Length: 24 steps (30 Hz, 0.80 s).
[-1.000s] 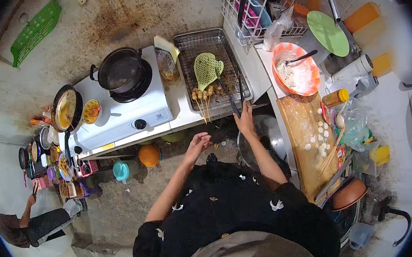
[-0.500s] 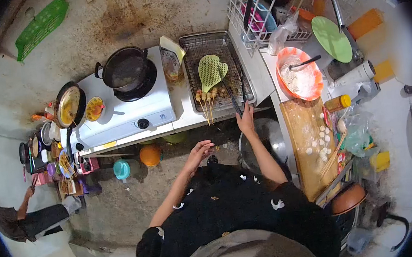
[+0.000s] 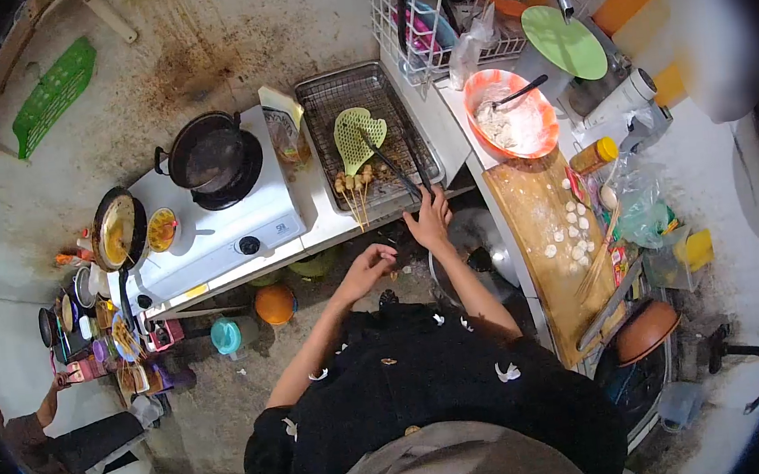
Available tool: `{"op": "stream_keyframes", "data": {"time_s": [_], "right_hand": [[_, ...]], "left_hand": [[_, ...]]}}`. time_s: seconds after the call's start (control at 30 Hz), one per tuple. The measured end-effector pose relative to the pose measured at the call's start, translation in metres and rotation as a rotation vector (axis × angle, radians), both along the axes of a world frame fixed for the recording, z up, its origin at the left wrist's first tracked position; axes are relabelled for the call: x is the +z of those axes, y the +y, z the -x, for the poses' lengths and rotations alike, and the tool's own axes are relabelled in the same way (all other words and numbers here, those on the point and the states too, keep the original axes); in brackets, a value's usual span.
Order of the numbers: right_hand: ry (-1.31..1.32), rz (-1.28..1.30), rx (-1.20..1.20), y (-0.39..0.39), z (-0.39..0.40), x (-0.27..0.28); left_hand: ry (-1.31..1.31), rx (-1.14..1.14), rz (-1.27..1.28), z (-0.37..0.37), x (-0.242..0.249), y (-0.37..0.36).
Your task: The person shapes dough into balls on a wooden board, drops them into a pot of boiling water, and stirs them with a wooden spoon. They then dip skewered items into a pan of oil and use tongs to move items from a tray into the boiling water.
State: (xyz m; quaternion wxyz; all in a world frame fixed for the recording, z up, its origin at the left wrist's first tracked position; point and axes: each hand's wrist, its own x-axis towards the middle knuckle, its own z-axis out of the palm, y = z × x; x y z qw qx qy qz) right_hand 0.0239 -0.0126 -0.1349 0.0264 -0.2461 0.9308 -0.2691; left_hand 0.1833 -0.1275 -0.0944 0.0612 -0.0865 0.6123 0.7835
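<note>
My right hand [image 3: 430, 219] is at the front edge of the counter, its fingers closed on the handle ends of long black tongs [image 3: 396, 172]. The tongs reach over a metal tray with a wire rack [image 3: 317, 93]. On the rack lies a yellow-green perforated ladle [image 3: 356, 149], beside the tongs' far end. Skewers with small browned balls [image 3: 354, 185] rest below the ladle, their sticks over the tray's front rim. My left hand [image 3: 370, 270] hangs in front of the counter, fingers loosely curled and apart from the thumb, with nothing visible in it.
Left of the tray is a white stove [image 3: 242, 217] with a dark wok [image 3: 205, 153]. A floury orange bowl [image 3: 515, 139] and a wooden board [image 3: 532, 224] with dough pieces stand right. Another person [image 3: 63, 432] is at far left. A basin [image 3: 475, 247] is below the counter.
The camera view has shifted and turned slightly. My left hand's fingers have curled in more. My right hand is still at the tongs, and the ladle and skewers keep their places on the rack.
</note>
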Motion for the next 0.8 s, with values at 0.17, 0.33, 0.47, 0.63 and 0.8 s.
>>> {"op": "stream_keyframes", "data": {"time_s": [0.17,0.33,0.47,0.63,0.8], "right_hand": [[0.000,-0.072,-0.006,0.004,-0.002,0.003],[-0.339,0.337,0.215,-0.021,0.005,-0.014],[-0.758,0.337,0.181,-0.053,0.002,-0.030],[-1.420,0.553,0.039,-0.067,-0.006,-0.029],[-1.472,0.541,0.062,-0.072,-0.009,-0.031]], "left_hand": [[-0.110,0.174,0.021,-0.006,-0.042,-0.023],[-0.317,0.485,-0.116,0.005,-0.050,-0.026],[-0.257,0.645,0.213,0.024,-0.051,-0.034],[-0.353,0.636,0.214,0.035,-0.057,-0.037],[-0.385,0.612,-0.146,0.037,-0.059,-0.037]]}}
